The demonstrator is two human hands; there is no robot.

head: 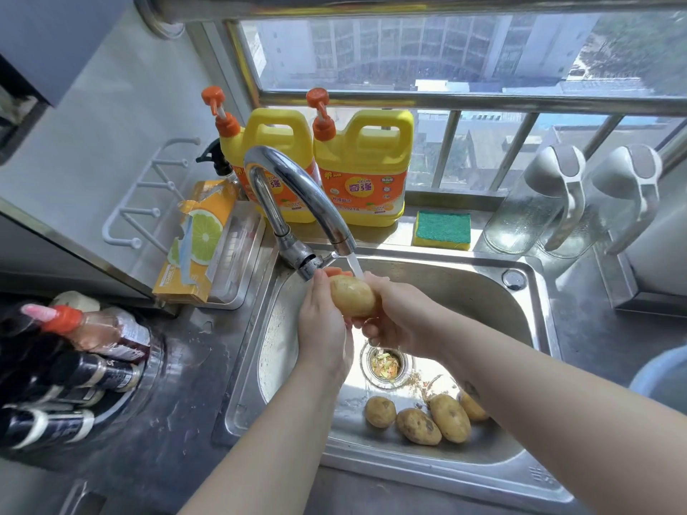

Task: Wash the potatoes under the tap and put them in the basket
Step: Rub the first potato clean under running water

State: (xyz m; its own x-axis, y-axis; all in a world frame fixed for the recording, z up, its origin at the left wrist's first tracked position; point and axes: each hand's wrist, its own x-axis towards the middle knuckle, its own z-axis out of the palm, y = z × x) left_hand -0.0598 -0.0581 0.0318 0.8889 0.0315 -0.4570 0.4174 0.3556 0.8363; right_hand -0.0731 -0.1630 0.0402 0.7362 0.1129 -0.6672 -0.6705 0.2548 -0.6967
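Held potato: one pale, wet potato (352, 295) sits over the sink, just under the spout, between both hands; the water stream (355, 265) lands at its far end
Left hand: the left hand (321, 321) wraps the potato's left side, fingers curled over the far end
Right hand: the right hand (394, 317) cups it from the right and below, fingers curled under the near end; both hands grip it together
Other potatoes: four potatoes (418, 426) lie on the sink floor near the front edge, close together, their skins dull and spotted; the rightmost is partly hidden by the right forearm
Sink: a steel sink (483, 288), wet and shining in sunlight; the drain strainer (386, 366) holds vegetable scraps
Tap: a curved chrome tap (297, 187) rises from the back left corner; water is running
Back ledge: two yellow detergent bottles (366, 172) with orange pumps; a green and yellow sponge (442, 230) to their right; two clear glass jugs (535, 210) further right
Left of sink: an orange box (197, 239) printed with a lemon slice; white wall hooks (145, 202); dark sauce bottles (74, 366) at the far left
Counter: grey steel counter (193, 366), with splashes of water
Right edge: a pale blue round rim (661, 373), mostly out of view; I cannot tell what it is
Room: a barred window (409, 50) behind the sink looks out on tall buildings in daylight
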